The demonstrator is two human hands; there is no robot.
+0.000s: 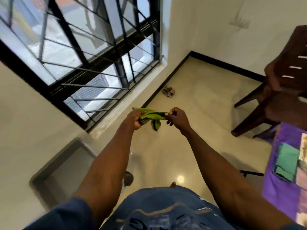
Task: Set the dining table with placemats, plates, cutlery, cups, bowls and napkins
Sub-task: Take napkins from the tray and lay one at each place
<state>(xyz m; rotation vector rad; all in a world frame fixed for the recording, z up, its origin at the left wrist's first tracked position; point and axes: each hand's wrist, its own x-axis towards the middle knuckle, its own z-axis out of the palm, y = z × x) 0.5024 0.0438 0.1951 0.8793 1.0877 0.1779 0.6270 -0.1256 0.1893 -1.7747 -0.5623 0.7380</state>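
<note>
Both grips pinch a crumpled green cloth napkin with dark edging (150, 117), left hand (136, 119) and right hand (177, 119) stretching it over the floor. On the purple-covered bench (274, 180), one folded teal napkin (286, 161) lies; most setting seems undone.

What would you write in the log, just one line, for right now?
step: unfolding napkin | left hand: grips green napkin | right hand: pinches its other end | table: teal napkin laid

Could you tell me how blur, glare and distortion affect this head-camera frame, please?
Head view: motion blur smears the window bars and chair; the green napkin stays legible; a lamp glare spot marks the floor; wide-angle tilt bends the walls.
</note>
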